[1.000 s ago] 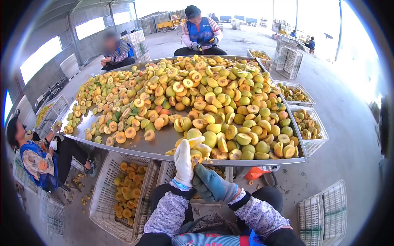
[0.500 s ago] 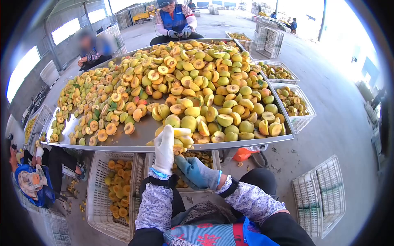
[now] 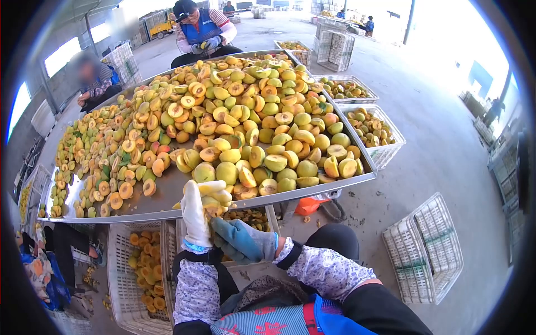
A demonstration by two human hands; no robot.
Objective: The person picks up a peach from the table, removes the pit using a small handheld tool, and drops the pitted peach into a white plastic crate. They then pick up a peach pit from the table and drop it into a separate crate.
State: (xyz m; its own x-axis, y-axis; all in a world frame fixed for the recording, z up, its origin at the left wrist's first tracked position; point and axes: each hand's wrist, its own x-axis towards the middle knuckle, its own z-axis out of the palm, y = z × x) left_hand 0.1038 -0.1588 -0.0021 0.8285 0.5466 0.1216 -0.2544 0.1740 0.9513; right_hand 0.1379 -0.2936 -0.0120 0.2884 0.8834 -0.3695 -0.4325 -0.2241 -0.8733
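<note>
At the near edge of the table (image 3: 167, 190), I have my left hand (image 3: 195, 218) (the white-gloved one) closed around a fruit (image 3: 213, 207), while my right hand (image 3: 244, 241) is curled shut against its lower side, though I cannot tell if anything is inside. A heap (image 3: 223, 120) of fruit covers much of the table, with a crate (image 3: 120, 273) below its near edge.

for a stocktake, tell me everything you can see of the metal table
The metal table is shiny and silvery grey, perhaps steel, broad and shallow with a raised rim. Mostly halved, yellow-green fruit lies heaped on it, with some green leaves. Bare metal shows near the front and left. Crates stand below its front edge; its legs can't be made out.
</note>
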